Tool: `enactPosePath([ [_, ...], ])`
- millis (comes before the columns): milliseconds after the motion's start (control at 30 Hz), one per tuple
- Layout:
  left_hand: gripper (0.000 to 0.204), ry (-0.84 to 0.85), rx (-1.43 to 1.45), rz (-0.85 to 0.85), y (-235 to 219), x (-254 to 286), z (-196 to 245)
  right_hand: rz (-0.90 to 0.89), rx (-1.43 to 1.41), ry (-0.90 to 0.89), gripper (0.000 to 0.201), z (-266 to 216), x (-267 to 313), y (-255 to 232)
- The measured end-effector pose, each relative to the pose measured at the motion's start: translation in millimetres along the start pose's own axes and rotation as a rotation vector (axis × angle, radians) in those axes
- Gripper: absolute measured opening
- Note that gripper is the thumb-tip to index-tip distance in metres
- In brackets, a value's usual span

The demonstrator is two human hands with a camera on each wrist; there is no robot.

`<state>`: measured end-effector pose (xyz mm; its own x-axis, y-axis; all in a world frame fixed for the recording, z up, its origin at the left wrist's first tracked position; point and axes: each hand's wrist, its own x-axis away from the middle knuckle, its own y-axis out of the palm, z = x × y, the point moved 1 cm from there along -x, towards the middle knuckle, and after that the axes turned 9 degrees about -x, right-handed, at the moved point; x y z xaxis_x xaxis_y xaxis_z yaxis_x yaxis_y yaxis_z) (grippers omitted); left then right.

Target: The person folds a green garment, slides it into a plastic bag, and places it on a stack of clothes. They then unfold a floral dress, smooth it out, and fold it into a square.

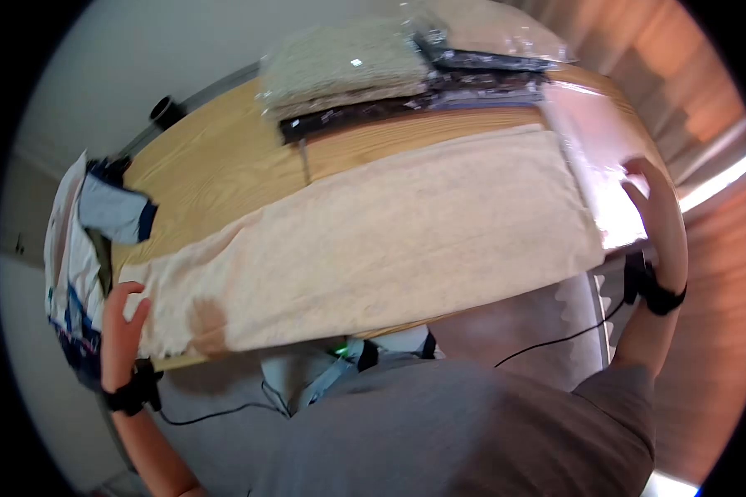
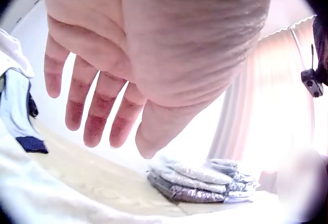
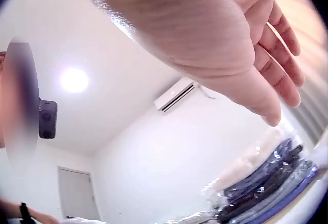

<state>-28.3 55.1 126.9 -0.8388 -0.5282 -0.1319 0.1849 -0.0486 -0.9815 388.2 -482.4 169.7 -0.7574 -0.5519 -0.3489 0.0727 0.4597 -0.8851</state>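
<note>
A long cream cloth, perhaps a garment, lies flat across the wooden table, its edges slightly wavy at the left end. My left hand is raised by that left end, its fingers relaxed and holding nothing; a hand-shaped shadow falls on the cloth. In the left wrist view its fingers hang spread and loose. Past the cloth's right end, my right hand hovers by a shiny clear plastic bag. Its fingers are loosely bent, with nothing between them.
Two stacks of folded clothes in clear bags, one light on top and one darker, stand at the back. Loose clothes hang at the table's left edge, beside a pale blue piece with navy trim. Cables run from both wrists.
</note>
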Motion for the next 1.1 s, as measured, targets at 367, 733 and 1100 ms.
enactPosePath([
  [367, 0.033, 0.257, 0.102, -0.169, 96.0, -120.8, 8.1, -0.495, -0.060, -0.275, 0.038, 64.7, -138.5, 151.4],
  [733, 0.014, 0.231, 0.203, -0.274, 105.0, -118.4, 50.6, -0.404, -0.021, -0.327, 0.017, 81.5, -141.3, 171.6],
  [1100, 0.010, 0.236, 0.088, -0.177, 114.7, -117.1, 48.1, -0.468, 0.017, -0.284, 0.018, 105.2, -147.0, 171.2],
])
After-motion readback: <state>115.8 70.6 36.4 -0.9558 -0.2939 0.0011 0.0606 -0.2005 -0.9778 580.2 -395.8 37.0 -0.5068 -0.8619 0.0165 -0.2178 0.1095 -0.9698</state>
